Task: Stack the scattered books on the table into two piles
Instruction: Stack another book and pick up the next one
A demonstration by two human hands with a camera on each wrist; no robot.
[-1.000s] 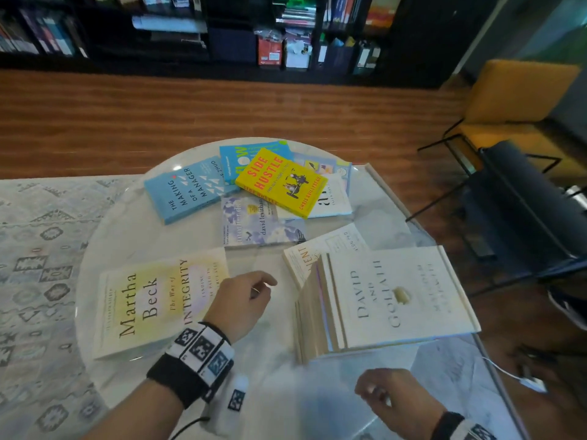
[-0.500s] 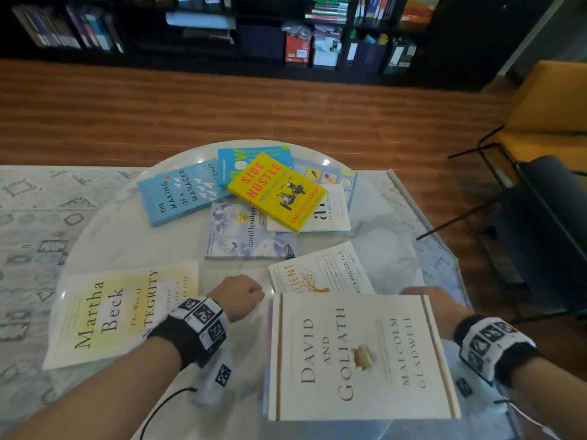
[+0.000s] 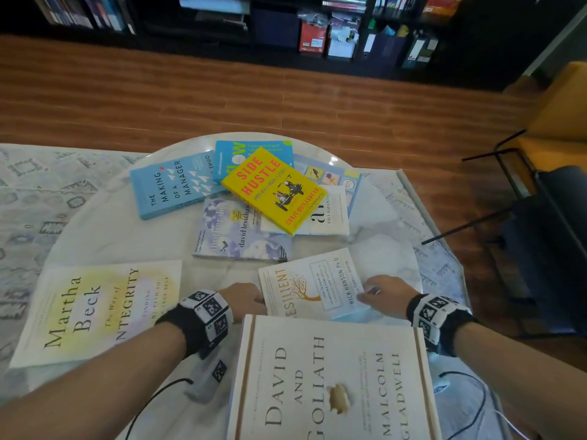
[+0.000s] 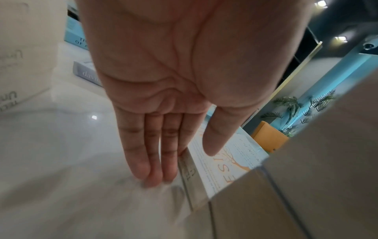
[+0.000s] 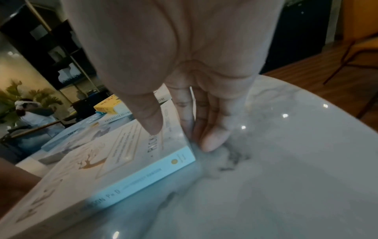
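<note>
Both hands on the Resilient book [image 3: 313,289], lying flat on the table [image 3: 95,236] just beyond the David and Goliath book [image 3: 333,382]. Left hand [image 3: 244,298] at its left edge: fingers [image 4: 143,155] straight, down along the edge, thumb over the cover, grip wide. Right hand [image 3: 386,295] at its right edge: thumb on cover, fingers [image 5: 212,129] curled down the side to the table, grip pinching the book. Martha Beck book [image 3: 95,309] near left, apart from the rest. Far side: loose overlapping cluster, yellow Side Hustle [image 3: 273,188] on top, Making of a Manager [image 3: 173,185] to its left, Levithan book [image 3: 238,233] nearer.
</note>
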